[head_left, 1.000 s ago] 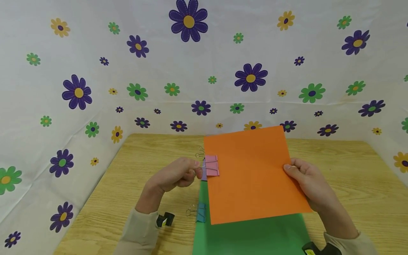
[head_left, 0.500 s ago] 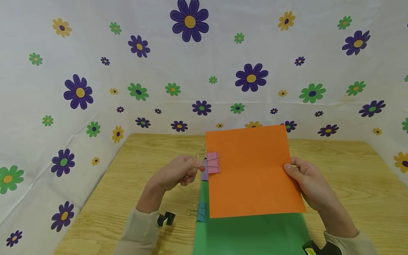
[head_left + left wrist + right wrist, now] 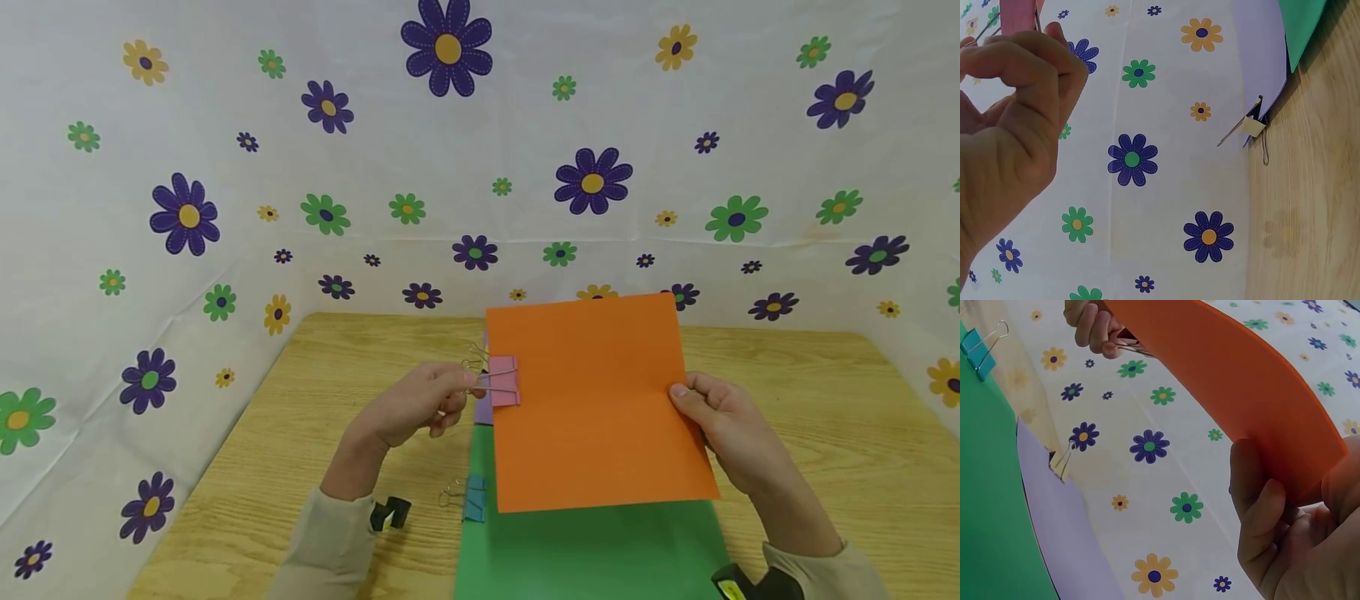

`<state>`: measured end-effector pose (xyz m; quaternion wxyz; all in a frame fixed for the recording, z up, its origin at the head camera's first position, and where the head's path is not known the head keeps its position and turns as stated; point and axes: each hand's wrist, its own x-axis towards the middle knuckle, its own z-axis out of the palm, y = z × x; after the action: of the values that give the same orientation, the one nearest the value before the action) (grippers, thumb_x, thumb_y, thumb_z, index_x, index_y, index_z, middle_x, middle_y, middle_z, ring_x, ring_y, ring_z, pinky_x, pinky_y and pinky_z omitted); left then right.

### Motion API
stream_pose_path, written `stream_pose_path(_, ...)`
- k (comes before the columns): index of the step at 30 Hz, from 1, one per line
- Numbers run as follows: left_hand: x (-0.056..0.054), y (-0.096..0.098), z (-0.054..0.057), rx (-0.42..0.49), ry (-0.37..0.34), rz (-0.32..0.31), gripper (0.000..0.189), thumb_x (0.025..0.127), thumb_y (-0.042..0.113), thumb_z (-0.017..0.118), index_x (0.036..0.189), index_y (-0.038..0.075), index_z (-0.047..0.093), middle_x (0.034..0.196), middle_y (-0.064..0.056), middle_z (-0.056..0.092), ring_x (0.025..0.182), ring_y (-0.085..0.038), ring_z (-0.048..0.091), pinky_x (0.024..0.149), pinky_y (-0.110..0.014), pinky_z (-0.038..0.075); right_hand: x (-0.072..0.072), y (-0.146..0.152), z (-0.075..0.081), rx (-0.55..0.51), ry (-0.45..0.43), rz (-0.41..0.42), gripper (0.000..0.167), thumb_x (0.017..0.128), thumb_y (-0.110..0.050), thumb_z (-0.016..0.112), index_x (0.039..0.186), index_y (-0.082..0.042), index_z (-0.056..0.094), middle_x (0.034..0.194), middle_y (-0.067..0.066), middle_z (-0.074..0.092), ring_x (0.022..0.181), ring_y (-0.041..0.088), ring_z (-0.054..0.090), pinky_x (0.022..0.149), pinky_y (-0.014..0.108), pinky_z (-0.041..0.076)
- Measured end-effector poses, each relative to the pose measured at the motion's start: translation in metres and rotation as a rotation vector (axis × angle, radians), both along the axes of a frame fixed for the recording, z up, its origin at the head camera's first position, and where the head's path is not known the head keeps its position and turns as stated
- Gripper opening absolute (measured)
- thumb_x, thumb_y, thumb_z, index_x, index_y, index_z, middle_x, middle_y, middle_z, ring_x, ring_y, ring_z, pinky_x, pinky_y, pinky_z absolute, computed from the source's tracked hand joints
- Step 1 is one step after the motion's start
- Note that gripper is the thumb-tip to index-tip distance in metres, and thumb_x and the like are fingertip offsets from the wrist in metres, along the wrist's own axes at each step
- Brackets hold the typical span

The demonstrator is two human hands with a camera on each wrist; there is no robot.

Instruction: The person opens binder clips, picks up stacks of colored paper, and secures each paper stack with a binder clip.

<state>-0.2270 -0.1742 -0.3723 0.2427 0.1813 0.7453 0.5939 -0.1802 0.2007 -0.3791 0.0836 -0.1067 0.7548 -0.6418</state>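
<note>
An orange sheet of paper or card [image 3: 592, 425] is held up, with a pink binder clip [image 3: 504, 392] on its left edge. My left hand [image 3: 416, 406] pinches the wire handles of that clip between thumb and fingers. On the sheet's right edge my right hand [image 3: 723, 429] grips with the thumb in front; in the right wrist view the fingers [image 3: 1260, 519] show behind it. Under the orange sheet lies a green sheet [image 3: 600, 554] bearing a teal binder clip [image 3: 475, 500] on its left edge. Part of a purple sheet [image 3: 483, 413] shows behind the pink clip.
A pale binder clip [image 3: 1254, 127] sits on the edge of the purple sheet [image 3: 1265, 47]. Everything lies on a wooden table [image 3: 300, 417]. A white cloth with flower prints [image 3: 420, 150] hangs behind the table and along its sides.
The orange sheet and pink clip have shifted slightly up and to the right, and the sheet's lower edge is more level. My left hand has moved with the clip; my right hand stays nearly still.
</note>
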Motion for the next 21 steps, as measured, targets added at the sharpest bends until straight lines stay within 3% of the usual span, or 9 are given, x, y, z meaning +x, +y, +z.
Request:
stream_pose_path(4,-0.0005,0.0029,0.0003,-0.022,0.0,0.007,0.045,0.105,0.034,0.043,0.069,0.007,0.041,0.064,-0.003,0.036,0.06,-0.016,0.043,0.051,-0.026,0.038,-0.0004,0.0008,-0.0006,-0.014,-0.001,-0.001,0.039,0.108,-0.022,0.043,0.12,0.014,0.048,0.087,0.003,0.066,0.073,0.018,0.066,0.063,0.03,0.055)
stream_pose_path(9,0.0009,0.0037,0.0002,-0.058,-0.005,0.024,0.046,0.106,0.037,0.038,0.073,0.005,0.044,0.076,-0.005,0.047,0.073,-0.019,0.051,0.055,-0.027,0.043,-0.0009,0.0009,-0.0011,-0.025,0.002,0.012,0.033,0.107,-0.02,0.044,0.111,0.012,0.052,0.084,0.003,0.065,0.069,0.018,0.065,0.06,0.029,0.054)
stream_pose_path(14,0.0007,0.003,-0.0009,-0.066,-0.002,0.024,0.046,0.106,0.04,0.035,0.077,0.006,0.044,0.074,-0.005,0.046,0.065,-0.019,0.047,0.055,-0.028,0.044,-0.0021,0.0016,-0.0019,-0.038,-0.015,0.031,0.029,0.107,-0.019,0.046,0.101,0.007,0.056,0.08,0.004,0.064,0.064,0.016,0.061,0.057,0.028,0.052)
stream_pose_path(21,-0.0011,0.0024,-0.0022,-0.061,0.006,0.023,0.048,0.104,0.042,0.039,0.072,0.007,0.043,0.073,-0.005,0.046,0.063,-0.019,0.046,0.055,-0.028,0.044,-0.0042,0.0052,-0.0033,-0.04,-0.035,0.058,0.026,0.106,-0.017,0.046,0.096,0.002,0.059,0.076,0.002,0.06,0.062,0.015,0.055,0.056,0.027,0.047)
